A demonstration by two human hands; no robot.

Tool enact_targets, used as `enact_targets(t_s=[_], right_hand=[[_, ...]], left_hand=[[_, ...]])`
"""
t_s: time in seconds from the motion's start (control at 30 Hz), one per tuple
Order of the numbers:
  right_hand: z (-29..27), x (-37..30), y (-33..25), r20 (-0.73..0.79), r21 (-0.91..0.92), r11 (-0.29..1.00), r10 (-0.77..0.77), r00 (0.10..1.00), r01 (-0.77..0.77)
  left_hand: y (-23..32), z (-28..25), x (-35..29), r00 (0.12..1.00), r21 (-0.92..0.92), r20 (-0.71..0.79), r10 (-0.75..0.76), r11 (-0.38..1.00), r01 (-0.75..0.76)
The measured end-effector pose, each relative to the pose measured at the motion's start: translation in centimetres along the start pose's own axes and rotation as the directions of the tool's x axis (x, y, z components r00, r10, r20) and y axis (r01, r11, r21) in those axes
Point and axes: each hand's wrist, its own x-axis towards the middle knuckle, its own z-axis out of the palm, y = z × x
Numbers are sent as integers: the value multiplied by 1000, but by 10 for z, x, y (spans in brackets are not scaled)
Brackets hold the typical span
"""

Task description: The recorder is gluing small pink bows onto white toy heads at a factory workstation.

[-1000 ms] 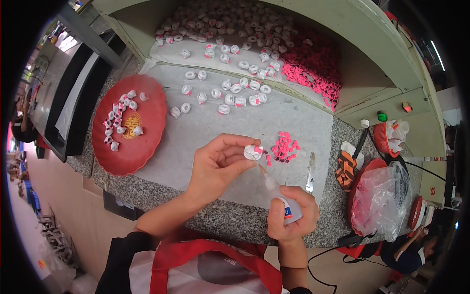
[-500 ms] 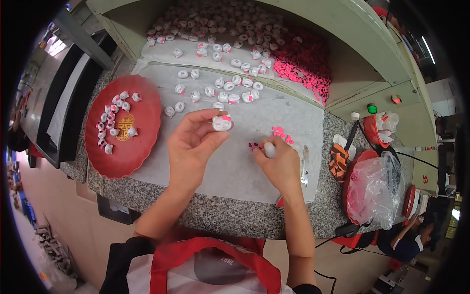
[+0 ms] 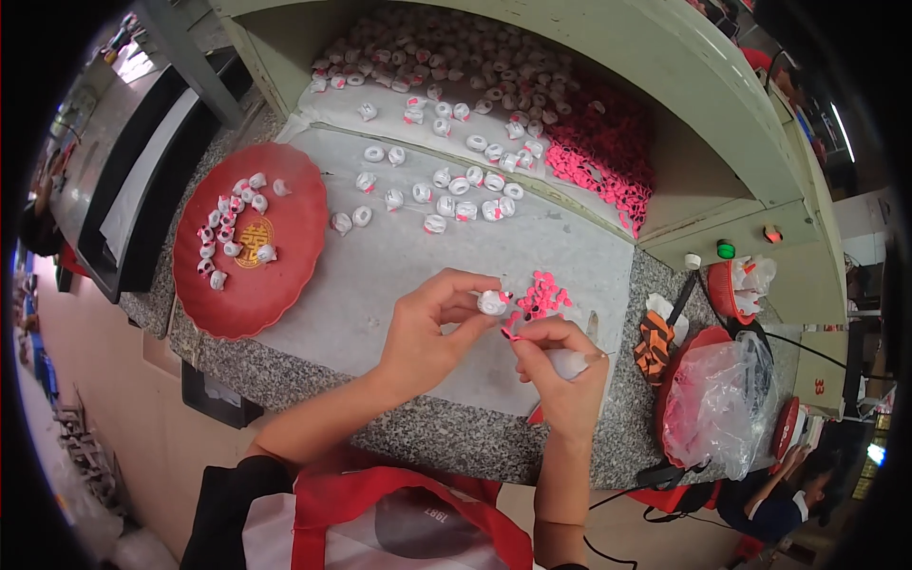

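Note:
Between the thumb and fingers of my left hand [image 3: 427, 332] is a small white cat-head figure [image 3: 492, 302] with a pink bow. My right hand [image 3: 567, 394] pinches a small pink-and-black piece [image 3: 511, 332] close beside that figure; I cannot tell whether they touch. A small white bottle with a thin tip [image 3: 568, 364] is tucked in the same hand. Just beyond my right fingers lies a pile of pink pieces [image 3: 544, 293] on the white sheet [image 3: 351, 294]. Several more white figures [image 3: 465, 210] lie scattered farther back on the sheet.
At the left a red scalloped plate [image 3: 294, 275] carries several figures. A green cabinet shelf [image 3: 703, 190] holds heaps of white figures and pink pieces [image 3: 594, 185]. On the right are an orange-and-black cloth [image 3: 654, 347], a red basket [image 3: 731, 296] and a plastic bag [image 3: 717, 399].
My left hand has moved right and nearer with the white figure. My right hand has lifted a pink-and-black piece from the sheet and come beside it. The view has shifted slightly.

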Motion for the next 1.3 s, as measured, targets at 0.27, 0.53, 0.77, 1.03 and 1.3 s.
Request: enact_targets(t_s=[0.27, 0.53, 0.77, 1.03, 1.3], right_hand=[[7, 1, 8, -76, 6, 997, -72, 994, 73], [5, 1, 12, -87, -31, 995, -97, 992, 94], [4, 1, 11, 14, 66, 995, -73, 997, 71], [-2, 5, 11, 61, 3, 983, -185, 981, 185], [1, 2, 12, 19, 19, 989, -144, 989, 143]], left_hand=[[-5, 4, -1, 958, 182, 87, 273, 941, -284], [5, 0, -5, 986, -131, 146, 81, 989, -61], [6, 5, -7, 986, -204, 158, 57, 979, -24], [4, 3, -5, 985, -190, 172, 5, 981, 29], [3, 5, -4, 991, -169, 135, -27, 984, 50]])
